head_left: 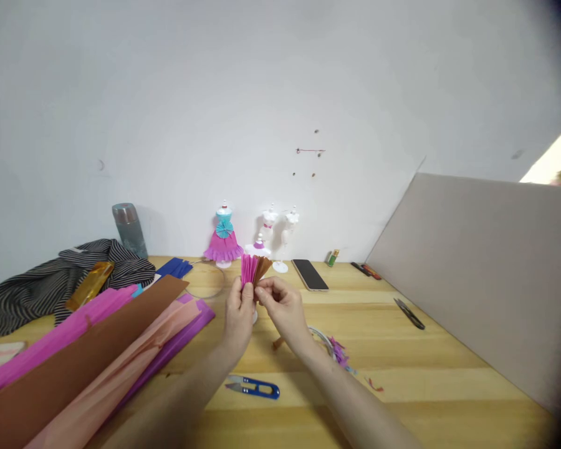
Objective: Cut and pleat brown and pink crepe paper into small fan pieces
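A small pleated fan of crepe paper, pink on the left and brown on the right, is held up above the wooden table. My left hand pinches its lower end from the left. My right hand pinches the same spot from the right, fingers pressed on the brown pleats. Both hands are closed on the paper, about at the table's middle.
Long folded crepe sheets in pink, brown, peach and purple lie at left. Blue thread snips lie near my forearms, black snips at right. Small mannequins, a phone, a flask, striped cloth and a grey board line the back and right.
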A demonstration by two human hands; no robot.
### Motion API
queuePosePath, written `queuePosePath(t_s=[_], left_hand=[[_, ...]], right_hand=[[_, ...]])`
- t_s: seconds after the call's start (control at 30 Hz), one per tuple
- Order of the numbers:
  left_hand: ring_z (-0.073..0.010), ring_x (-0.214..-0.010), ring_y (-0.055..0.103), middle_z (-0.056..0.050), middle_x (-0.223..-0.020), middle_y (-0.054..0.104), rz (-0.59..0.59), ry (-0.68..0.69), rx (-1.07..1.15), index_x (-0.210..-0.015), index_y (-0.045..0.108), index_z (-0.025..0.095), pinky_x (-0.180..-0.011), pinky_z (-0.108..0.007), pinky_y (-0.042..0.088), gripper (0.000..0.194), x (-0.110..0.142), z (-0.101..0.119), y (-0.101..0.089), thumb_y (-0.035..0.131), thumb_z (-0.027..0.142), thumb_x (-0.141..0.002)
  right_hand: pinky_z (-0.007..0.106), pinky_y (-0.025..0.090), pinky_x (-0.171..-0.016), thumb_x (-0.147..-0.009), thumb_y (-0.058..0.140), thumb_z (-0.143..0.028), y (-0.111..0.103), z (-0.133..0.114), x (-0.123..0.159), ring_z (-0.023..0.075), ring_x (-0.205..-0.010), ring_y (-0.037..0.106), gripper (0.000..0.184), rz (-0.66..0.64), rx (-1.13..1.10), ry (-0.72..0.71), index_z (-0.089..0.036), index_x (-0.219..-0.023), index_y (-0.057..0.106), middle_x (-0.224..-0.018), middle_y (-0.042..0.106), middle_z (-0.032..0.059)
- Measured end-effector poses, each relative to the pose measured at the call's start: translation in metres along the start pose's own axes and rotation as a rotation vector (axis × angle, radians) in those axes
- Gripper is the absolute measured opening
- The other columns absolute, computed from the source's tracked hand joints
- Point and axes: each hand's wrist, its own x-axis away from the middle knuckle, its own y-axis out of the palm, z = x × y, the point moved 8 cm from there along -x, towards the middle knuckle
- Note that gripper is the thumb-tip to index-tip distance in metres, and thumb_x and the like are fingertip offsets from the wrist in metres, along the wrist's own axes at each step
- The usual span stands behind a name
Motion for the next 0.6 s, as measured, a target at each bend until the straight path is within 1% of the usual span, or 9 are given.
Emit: queuePosePath(t_s=[0.23, 0.43, 0.6], left_hand=[[-0.0074, -0.049, 0.033, 0.008, -0.057, 0.036, -0.006, 0.015, 0.024, -0.077, 0.043, 0.020, -0.046, -0.019, 0.028, 0.029, -0.0029, -0.0018, 0.0028, 0.044, 0.046, -0.088], [-0.0073, -0.049, 0.033, 0.008, -0.056, 0.036, 0.007, 0.003, -0.004, -0.074, 0.041, 0.020, -0.046, -0.019, 0.028, 0.028, -0.0043, -0.0049, 0.0021, 0.043, 0.043, -0.089], [-0.0070, -0.049, 0.033, 0.008, -0.056, 0.035, -0.005, 0.006, 0.026, -0.073, 0.041, 0.019, -0.047, -0.019, 0.028, 0.028, -0.0050, -0.0037, 0.0049, 0.043, 0.043, -0.088]], right_hand=[[0.022, 0.044, -0.045, -0.076, 0.063, -0.029, -0.0006, 0.0046, -0.0019, 0.0111, -0.045, 0.055, 0.012, 0.018, -0.059, 0.017, -0.018, -0.073, 0.058, -0.051, 0.059, -0.0036], [0.021, 0.044, -0.046, -0.078, 0.059, -0.027, -0.0014, 0.0023, -0.0026, 0.0102, -0.046, 0.054, 0.013, 0.012, -0.014, -0.017, -0.018, -0.069, 0.058, -0.051, 0.057, -0.0034], [0.021, 0.043, -0.046, -0.080, 0.058, -0.028, -0.0028, 0.0025, -0.0027, 0.0105, -0.047, 0.054, 0.016, 0.017, 0.024, -0.023, -0.018, -0.068, 0.057, -0.052, 0.057, -0.0027]])
